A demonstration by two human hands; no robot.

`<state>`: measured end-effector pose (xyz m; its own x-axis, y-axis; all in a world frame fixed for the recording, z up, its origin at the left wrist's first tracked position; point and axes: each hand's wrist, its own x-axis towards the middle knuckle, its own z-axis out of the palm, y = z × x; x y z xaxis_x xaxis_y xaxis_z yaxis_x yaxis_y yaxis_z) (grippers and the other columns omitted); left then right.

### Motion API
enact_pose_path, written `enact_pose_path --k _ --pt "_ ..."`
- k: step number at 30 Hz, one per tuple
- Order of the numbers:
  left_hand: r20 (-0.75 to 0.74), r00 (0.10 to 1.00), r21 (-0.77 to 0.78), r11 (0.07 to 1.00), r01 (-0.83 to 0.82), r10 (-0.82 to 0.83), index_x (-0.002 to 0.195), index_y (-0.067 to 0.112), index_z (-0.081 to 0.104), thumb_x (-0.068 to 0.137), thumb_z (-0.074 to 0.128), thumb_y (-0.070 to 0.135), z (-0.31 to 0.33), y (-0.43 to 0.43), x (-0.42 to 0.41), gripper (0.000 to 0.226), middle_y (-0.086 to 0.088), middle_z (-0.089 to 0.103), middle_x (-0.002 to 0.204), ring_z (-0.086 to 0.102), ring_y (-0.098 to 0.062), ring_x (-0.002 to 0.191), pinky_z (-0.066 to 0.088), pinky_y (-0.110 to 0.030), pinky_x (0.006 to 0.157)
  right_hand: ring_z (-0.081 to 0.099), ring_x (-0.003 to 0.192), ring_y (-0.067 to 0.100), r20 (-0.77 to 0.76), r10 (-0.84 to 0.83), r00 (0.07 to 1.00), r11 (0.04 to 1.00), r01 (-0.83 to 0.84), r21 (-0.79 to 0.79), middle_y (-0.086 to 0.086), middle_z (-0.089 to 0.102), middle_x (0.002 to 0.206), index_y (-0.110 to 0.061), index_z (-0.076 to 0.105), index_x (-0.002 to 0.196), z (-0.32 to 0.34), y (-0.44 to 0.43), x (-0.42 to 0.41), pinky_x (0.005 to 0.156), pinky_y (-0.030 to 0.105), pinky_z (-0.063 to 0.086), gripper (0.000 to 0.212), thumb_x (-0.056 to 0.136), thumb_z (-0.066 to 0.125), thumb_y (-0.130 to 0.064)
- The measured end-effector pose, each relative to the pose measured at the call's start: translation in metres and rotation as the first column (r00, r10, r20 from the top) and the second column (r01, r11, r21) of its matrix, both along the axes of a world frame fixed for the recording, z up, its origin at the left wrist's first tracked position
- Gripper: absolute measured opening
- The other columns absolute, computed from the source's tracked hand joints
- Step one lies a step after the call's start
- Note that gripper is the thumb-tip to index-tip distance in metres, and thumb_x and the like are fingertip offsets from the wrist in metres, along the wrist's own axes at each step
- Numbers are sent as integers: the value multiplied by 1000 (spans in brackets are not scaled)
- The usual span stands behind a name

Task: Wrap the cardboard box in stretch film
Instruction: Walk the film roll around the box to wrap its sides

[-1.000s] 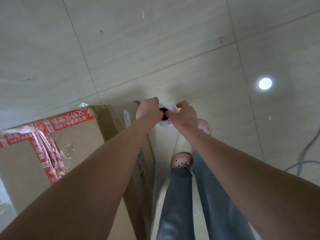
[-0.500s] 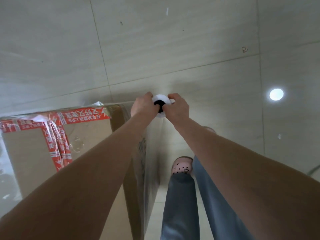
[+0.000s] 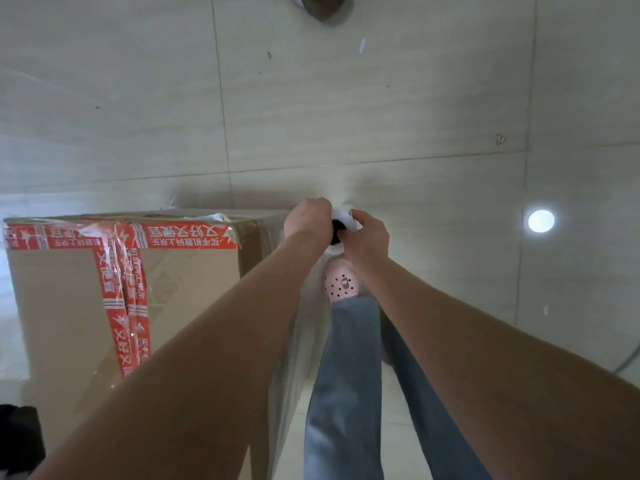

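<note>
Gripping film roll (image 3: pixel 343 215), 2 hands (image 3: pixel 306 220) (image 3: pixel 367 237) curled together

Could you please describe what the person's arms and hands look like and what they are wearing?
The left arm and right arm are bare, no sleeves in view. The left hand and right hand wear no gloves; no watch or ring shows. Below are blue jeans and a pink perforated clog.

left hand (image 3: pixel 306 220) curled, gripping; right hand (image 3: pixel 369 237) curled, gripping; both held forward, close together
</note>
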<state>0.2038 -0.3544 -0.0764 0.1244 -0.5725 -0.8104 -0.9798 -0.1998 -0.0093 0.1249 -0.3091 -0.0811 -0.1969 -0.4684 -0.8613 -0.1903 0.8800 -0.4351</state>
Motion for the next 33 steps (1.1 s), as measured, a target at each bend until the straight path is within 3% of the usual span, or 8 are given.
enact_pose_path --k 4,7,16,19,23,27,30,33 --pt "-65 991 -6 993 116 -116 107 17 62 85 61 22 0 -6 0 23 -5 62 105 63 -28 95 56 -39 79 61 108 23 0 0 1000 999 0 52 1 61 120 -22 52 131 -4 -3 -3 86 29 50 46 86 59 -17" --pt "-44 970 4 971 240 -240 105 13 62 86 54 7 -1 -13 3 21 -9 62 107 63 -30 97 56 -37 77 65 100 24 18 -102 995 988 99 117 6 60 120 -19 50 130 -5 -3 -1 85 37 56 53 80 67 -16" --pt "-21 997 -6 997 75 -75 68 12 58 81 52 5 -2 -39 35 16 -2 55 70 61 -25 73 45 -29 59 65 95 23 21 -56 998 997 55 47 6 63 114 -20 58 123 -7 -31 27 83 41 57 44 79 65 -16" --pt "-63 995 -13 997 75 -76 90 14 68 83 53 7 -2 -41 44 18 -5 64 88 64 -26 85 48 -30 62 65 92 21 14 -37 999 998 37 50 5 63 112 -19 58 123 -8 -33 30 82 40 57 44 79 64 -15" --pt "-102 976 -78 979 187 -194 125 23 56 88 54 15 -6 -39 45 38 -5 58 119 59 -26 108 46 -31 72 65 94 22 -41 58 997 997 -56 44 3 62 110 -19 57 123 -10 -34 27 83 38 56 43 81 61 -14" --pt "-72 962 -148 957 251 -263 116 16 59 87 52 12 -4 -41 48 30 -10 59 117 59 -30 106 45 -32 73 65 98 27 -57 67 996 997 -65 29 4 60 114 -19 54 125 -10 -43 34 87 41 55 50 77 68 -17" --pt "-40 992 -164 980 113 -121 112 9 61 86 53 8 0 -47 60 27 -13 61 112 61 -32 103 48 -33 74 60 103 24 -8 32 999 999 -32 18 3 55 113 -18 45 134 -8 -49 40 89 41 54 68 73 74 -21" --pt "-91 993 -150 985 -89 76 103 5 62 83 59 12 0 -53 75 22 -14 64 105 62 -30 96 47 -31 68 64 92 26 76 5 997 994 -13 112 1 54 104 -14 44 131 -4 -55 48 74 36 59 67 73 77 -22"
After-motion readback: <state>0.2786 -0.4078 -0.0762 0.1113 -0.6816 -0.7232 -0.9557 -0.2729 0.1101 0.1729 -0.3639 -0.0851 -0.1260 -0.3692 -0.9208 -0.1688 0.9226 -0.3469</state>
